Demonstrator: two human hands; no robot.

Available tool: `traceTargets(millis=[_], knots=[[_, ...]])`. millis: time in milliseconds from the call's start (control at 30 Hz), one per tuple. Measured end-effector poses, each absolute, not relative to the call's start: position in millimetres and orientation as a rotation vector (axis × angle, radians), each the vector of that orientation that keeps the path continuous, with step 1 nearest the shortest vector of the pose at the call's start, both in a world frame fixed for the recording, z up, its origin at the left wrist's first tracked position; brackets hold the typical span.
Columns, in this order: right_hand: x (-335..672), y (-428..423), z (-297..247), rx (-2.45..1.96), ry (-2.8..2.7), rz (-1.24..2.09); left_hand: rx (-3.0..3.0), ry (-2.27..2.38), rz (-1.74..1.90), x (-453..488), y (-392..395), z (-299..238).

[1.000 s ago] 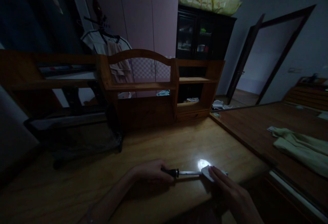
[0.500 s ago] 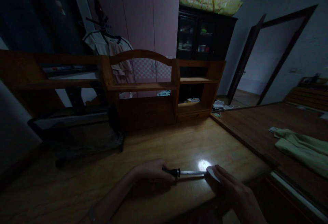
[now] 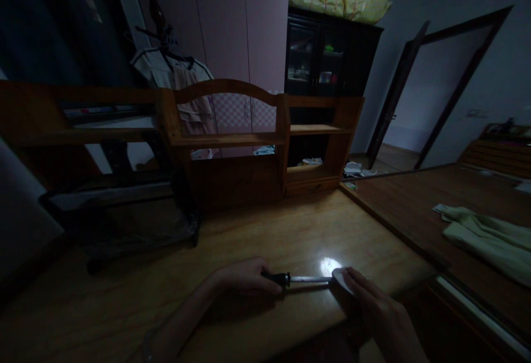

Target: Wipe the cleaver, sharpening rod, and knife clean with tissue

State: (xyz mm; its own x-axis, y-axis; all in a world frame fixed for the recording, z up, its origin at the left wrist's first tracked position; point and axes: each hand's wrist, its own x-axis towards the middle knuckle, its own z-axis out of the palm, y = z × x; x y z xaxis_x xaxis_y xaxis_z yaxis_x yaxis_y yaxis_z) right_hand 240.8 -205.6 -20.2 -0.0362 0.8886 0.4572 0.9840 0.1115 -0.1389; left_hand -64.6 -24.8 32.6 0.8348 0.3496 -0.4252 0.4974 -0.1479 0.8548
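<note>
Seemingly mid-work, gripping black-handled tool in left hand, pinching pale pad against its metal shaft in right hand, with done and undone stretches indistinguishable.

- So the rod tool has a chunky black handle and a straight, slim, silvery shaft, pretty shiny too. Handle's wrapped in the left hand, back end hidden by it.
- It's lying more or less level, shaft pointing off to the right, low over the desk with a shadow right under it. Can't tell if it touches the wood.
- Then there's a pale, flattish pad, kinda greyish white, tilted, pinched in the right hand right at the shaft's far end, covering the tip. Material's too dim to call.
</note>
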Motion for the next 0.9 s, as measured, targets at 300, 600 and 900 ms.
traceTargets(millis=[300,600,900], knots=[[224.1,-196.7,-30.8,-1.694,-1.967,-0.316,1.753,0.661,-0.146,-63.2,-25.3,32.6],[197.3,-193.1,-16.9,-1.591,-2.055,-0.338,1.736,0.657,-0.141,-63.4,-25.0,30.9],[200.2,-191.4,-20.1,-1.599,-2.042,-0.345,1.724,0.622,-0.139,-63.2,-24.5,30.3]])
